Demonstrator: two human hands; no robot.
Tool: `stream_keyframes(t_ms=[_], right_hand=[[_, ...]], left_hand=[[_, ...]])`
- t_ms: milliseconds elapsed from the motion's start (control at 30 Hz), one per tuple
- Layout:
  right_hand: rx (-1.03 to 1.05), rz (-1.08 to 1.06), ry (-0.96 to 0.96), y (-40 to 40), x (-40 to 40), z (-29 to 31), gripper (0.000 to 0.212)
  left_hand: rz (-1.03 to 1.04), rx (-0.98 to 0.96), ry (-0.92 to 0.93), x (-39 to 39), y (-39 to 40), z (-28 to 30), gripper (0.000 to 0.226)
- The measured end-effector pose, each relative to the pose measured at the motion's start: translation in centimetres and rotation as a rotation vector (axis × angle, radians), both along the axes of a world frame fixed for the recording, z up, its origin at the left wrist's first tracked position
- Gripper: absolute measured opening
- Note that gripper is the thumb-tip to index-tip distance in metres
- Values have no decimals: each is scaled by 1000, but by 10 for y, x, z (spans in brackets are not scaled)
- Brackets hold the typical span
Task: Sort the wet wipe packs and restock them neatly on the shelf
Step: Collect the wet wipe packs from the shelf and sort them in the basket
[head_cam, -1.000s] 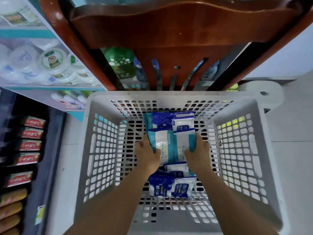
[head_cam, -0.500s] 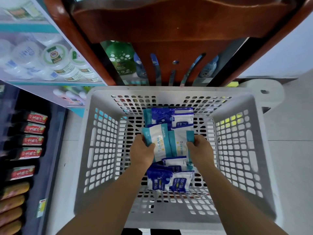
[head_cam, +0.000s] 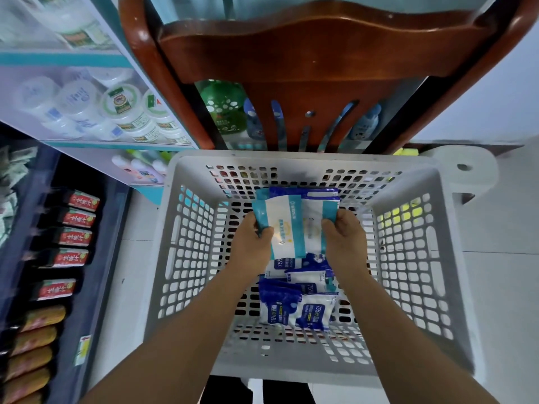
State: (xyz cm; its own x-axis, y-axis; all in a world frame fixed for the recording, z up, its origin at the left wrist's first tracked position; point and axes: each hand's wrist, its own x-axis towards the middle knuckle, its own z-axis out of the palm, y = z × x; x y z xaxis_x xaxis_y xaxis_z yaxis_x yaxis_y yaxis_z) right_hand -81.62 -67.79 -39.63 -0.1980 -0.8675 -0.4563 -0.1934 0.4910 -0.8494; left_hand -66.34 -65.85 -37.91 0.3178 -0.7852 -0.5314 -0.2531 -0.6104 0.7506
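Observation:
A white perforated basket [head_cam: 186, 258] stands on a chair seat below me. Inside it lie several wet wipe packs. My left hand [head_cam: 252, 243] and my right hand [head_cam: 344, 239] together hold a small stack of teal-and-white wipe packs [head_cam: 294, 225] by its two side edges, lifted a little above the others. Blue-and-white wipe packs [head_cam: 297, 310] lie on the basket floor under my wrists. Another blue pack [head_cam: 306, 192] shows behind the held stack.
A brown wooden chair back [head_cam: 306, 53] rises right behind the basket. On the left are shelves with white round tubs [head_cam: 122, 109], and lower down a dark shelf with red-labelled bottles [head_cam: 73, 237]. A white stool [head_cam: 466, 170] stands at the right on the tiled floor.
Both hands have raised the teal-and-white packs up and slightly away from me, off the blue packs beneath. The camera has moved in closer over the basket.

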Motion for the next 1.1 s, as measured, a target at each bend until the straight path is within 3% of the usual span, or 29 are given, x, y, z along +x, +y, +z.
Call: stream_keyframes(t_ms=[133, 300, 467, 600, 733, 800, 933, 1100], right_hand=[[-14, 12, -147, -13, 25, 18, 17], [31, 31, -143, -15, 51, 25, 22], [57, 127, -94, -12, 81, 19, 26], [4, 417, 242, -19, 84, 13, 32], [-13, 766, 611, -18, 78, -5, 55], [2, 815, 728, -14, 77, -10, 61], [-19, 806, 790, -11, 74, -17, 64], [-39, 881, 821, -18, 70, -22, 65]], left_hand=[[-73, -55, 20, 2, -7, 11, 29], [-38, -95, 49, 22, -6, 11, 30], [-167, -101, -110, 48, -8, 12, 29], [-226, -128, -355, 70, -17, 8, 35], [-410, -82, -657, 81, -25, 0, 62], [-485, -81, -776, 82, -24, -6, 65], [-657, -77, -982, 82, -21, -22, 54], [-768, -38, -1057, 80, -35, -48, 52]])
